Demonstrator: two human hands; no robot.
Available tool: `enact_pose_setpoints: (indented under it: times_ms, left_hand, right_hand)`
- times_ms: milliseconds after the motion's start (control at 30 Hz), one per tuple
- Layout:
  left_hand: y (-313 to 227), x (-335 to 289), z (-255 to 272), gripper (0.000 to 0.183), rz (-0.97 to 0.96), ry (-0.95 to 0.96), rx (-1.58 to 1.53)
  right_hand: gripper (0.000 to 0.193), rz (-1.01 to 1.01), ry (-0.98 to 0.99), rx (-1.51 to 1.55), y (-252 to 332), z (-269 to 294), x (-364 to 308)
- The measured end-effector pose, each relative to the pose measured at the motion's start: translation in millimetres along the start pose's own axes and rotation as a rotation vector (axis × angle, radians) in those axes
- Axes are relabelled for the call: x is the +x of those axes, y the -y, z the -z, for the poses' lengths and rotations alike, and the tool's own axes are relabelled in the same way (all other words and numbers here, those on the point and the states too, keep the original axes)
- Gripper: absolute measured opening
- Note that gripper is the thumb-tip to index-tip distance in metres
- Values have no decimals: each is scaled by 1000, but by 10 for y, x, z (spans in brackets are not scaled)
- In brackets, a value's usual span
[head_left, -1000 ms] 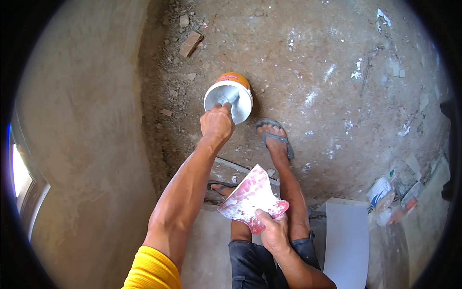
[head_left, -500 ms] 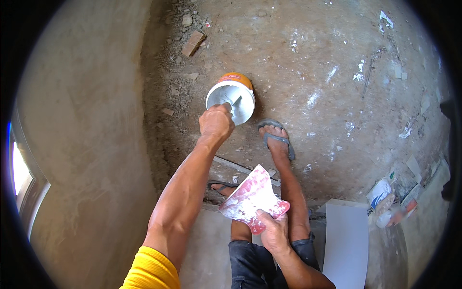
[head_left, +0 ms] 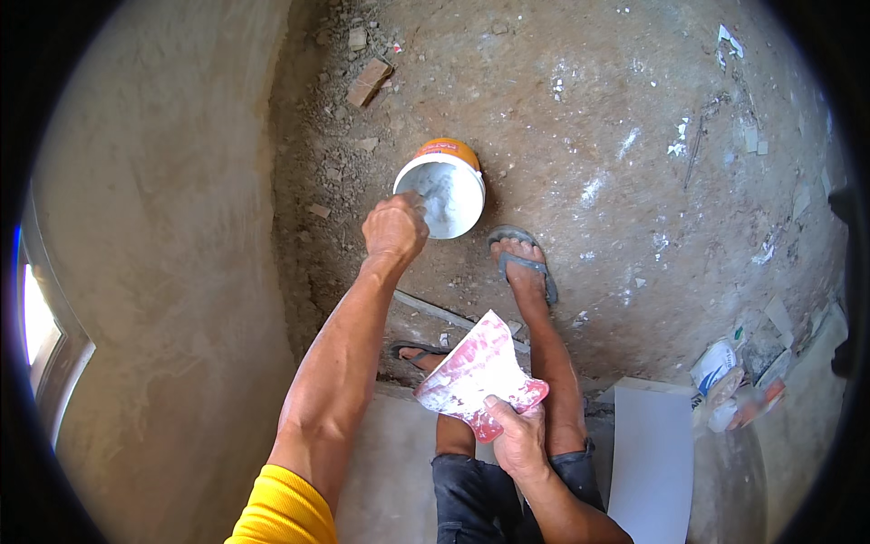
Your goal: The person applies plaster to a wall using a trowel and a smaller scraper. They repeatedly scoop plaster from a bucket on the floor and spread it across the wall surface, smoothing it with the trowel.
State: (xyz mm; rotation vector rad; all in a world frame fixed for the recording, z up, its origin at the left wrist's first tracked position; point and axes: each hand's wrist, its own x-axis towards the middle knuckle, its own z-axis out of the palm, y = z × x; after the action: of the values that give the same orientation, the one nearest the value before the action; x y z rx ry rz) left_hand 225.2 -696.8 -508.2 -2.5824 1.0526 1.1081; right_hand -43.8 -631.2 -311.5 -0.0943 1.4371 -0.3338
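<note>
My left hand (head_left: 396,227) is closed at the near left rim of a bucket (head_left: 467,204), orange outside and white inside, with whitish paste coating its inner wall. Its fingertips dip inside the rim and blur; the narrow flat tool seen in this hand a moment earlier is now hidden. Lower down, my right hand (head_left: 518,435) grips a pink plastic putty spreader (head_left: 480,372) by its curved end, thumb on top. White putty is smeared over the spreader's face, and its broad edge points up and left, above my legs.
A broken brick (head_left: 369,82) and rubble lie along the wall (head_left: 181,227) at left. My sandalled foot (head_left: 521,258) stands just beyond a thin wooden strip (head_left: 435,310). At lower right are a white panel (head_left: 651,462) and a crumpled plastic bag (head_left: 718,364).
My left hand has drawn back slightly left and toward me, to the bucket's rim, and the narrow tool has gone out of sight. My right hand holds the spreader almost still.
</note>
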Motion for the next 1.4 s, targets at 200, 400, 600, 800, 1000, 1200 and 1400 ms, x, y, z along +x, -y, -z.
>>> enact_pose_setpoints:
  times_ms: [200,400,600,800,1000,1200,1400]
  left_hand:
    - [-148,125,-121,30,22,-37,-23]
    - [87,-180,-45,24,-43,-28,-144]
    - [426,-573,-47,47,116,26,-384]
    - [415,-602,-41,44,74,-18,-389]
    - [176,-522,29,36,125,0,-232]
    - [189,-510,-141,38,179,31,-366]
    - [350,-589,-186,32,481,311,-917]
  right_hand:
    - [32,20,3,4,-9,3,6]
    - [33,31,-5,16,11,-26,13]
    - [34,14,-4,57,58,-75,9]
    - [34,11,8,37,23,-75,1]
    - [36,-24,18,34,6,-49,14]
    - [38,-25,2,49,10,-80,18]
    - [40,40,-50,51,93,-156,73]
